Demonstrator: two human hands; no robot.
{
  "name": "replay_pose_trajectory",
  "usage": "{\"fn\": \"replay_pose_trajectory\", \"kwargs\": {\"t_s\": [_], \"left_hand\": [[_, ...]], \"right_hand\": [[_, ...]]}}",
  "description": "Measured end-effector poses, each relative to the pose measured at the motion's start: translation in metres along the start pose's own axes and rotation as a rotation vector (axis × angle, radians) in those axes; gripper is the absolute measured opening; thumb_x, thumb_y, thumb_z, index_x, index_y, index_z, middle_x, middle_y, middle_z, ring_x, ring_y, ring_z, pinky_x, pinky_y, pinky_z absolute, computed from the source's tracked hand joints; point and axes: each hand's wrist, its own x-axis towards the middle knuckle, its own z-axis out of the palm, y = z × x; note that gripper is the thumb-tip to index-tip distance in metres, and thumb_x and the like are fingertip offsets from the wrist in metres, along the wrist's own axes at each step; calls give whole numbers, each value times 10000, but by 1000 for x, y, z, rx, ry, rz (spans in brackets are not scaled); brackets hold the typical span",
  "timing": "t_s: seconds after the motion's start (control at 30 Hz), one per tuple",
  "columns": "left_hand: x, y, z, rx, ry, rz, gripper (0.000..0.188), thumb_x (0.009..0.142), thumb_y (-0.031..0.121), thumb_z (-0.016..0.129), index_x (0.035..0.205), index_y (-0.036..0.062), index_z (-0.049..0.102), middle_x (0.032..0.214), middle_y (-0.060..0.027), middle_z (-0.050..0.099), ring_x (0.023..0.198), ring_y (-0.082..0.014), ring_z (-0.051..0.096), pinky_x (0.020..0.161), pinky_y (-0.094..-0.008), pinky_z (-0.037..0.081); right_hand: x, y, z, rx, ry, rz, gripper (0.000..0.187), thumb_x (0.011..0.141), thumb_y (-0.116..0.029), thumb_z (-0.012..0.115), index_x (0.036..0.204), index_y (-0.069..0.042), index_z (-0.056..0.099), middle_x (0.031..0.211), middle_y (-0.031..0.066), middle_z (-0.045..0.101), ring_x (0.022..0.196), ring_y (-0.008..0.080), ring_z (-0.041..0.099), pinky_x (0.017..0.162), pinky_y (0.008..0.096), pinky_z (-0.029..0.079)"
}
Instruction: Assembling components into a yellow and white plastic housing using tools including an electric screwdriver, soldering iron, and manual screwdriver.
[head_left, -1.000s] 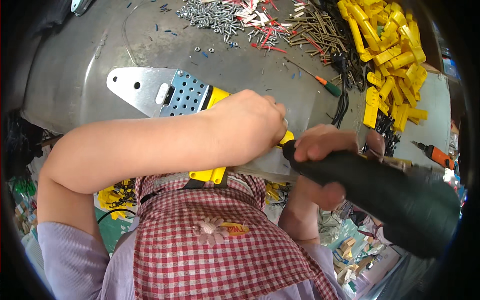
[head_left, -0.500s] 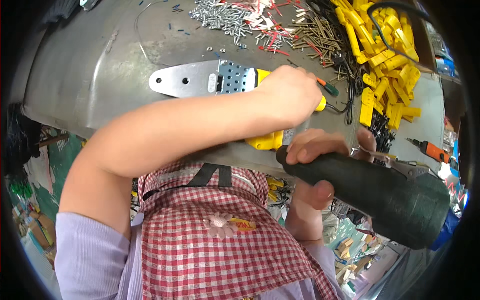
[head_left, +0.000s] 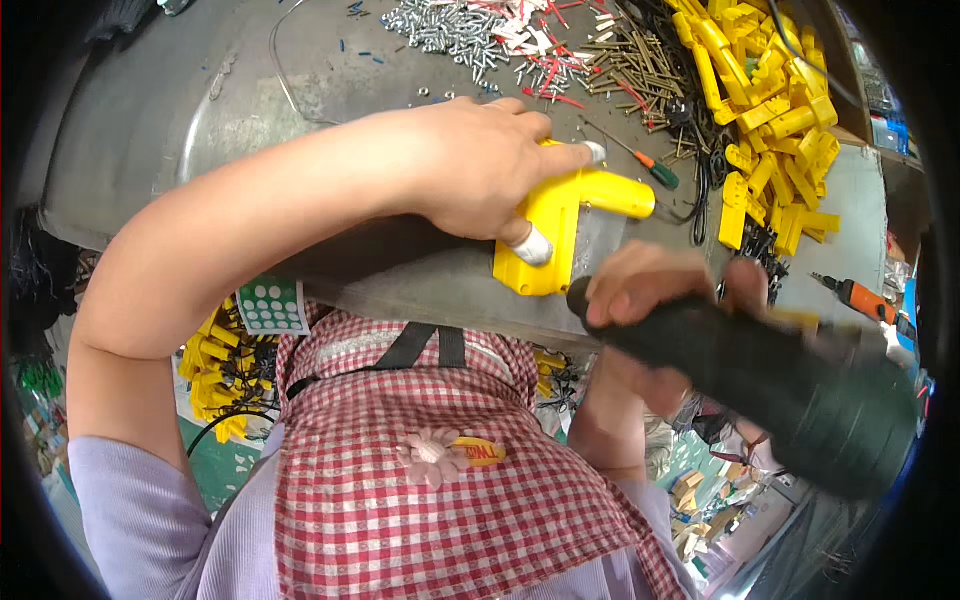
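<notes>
We stand at a grey metal surface (head_left: pixel 300 110) whose near edge runs just above our red checked apron (head_left: pixel 420 480). Our left hand (head_left: pixel 480 165) lies over a yellow plastic tool body (head_left: pixel 560 225) that rests at the near edge of the surface, the fingers (head_left: pixel 570 155) closed down on it, two of them with taped tips. Our right hand (head_left: pixel 670 300) is just off that near edge, its fingers wrapped tight around a dark green power screwdriver (head_left: pixel 790 385), whose blurred body points away to the right. Along the far edge lie a heap of silver screws (head_left: pixel 440 22), brass-coloured screws (head_left: pixel 630 60) and red bits, and toward the far right corner a pile of yellow plastic parts (head_left: pixel 770 100). A small screwdriver (head_left: pixel 640 160) lies just beyond the tool body. Below the surface at the left, more yellow parts (head_left: pixel 215 370) fill a bin; an orange tool (head_left: pixel 865 300) lies at the right.
</notes>
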Motion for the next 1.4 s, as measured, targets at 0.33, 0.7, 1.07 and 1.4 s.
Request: {"fn": "replay_pose_trajectory", "kwargs": {"t_s": [0.33,0.7,1.07,1.4], "left_hand": [[-25,19,19,52,210,-92,862,694,366,736,1393,79,322,1251,-159,488,1162,-321,477,908,-466,408],[-29,8,21,39,218,5,892,689,377,733,1411,103,286,1279,-141,472,1139,-322,485,892,-475,424],[-29,6,42,269,383,23,668,710,170,664,1335,263,446,1184,-87,486,924,-286,525,751,-397,454],[-41,13,52,193,475,37,615,740,164,630,1325,256,464,1202,-115,484,978,-289,505,798,-413,409]], "right_hand": [[-17,-4,26,-424,397,-17,865,841,-531,591,1435,-120,117,766,90,516,578,199,522,542,331,458],[-8,-18,47,-260,218,99,846,837,-520,606,1423,-124,141,762,89,536,579,198,539,549,322,469],[-1,4,30,-9,41,31,825,822,-542,614,1407,-118,214,732,78,542,553,199,536,529,311,450],[-6,-34,33,-24,105,262,692,833,-443,639,1335,-70,342,932,197,618,833,278,583,779,362,473]]}}
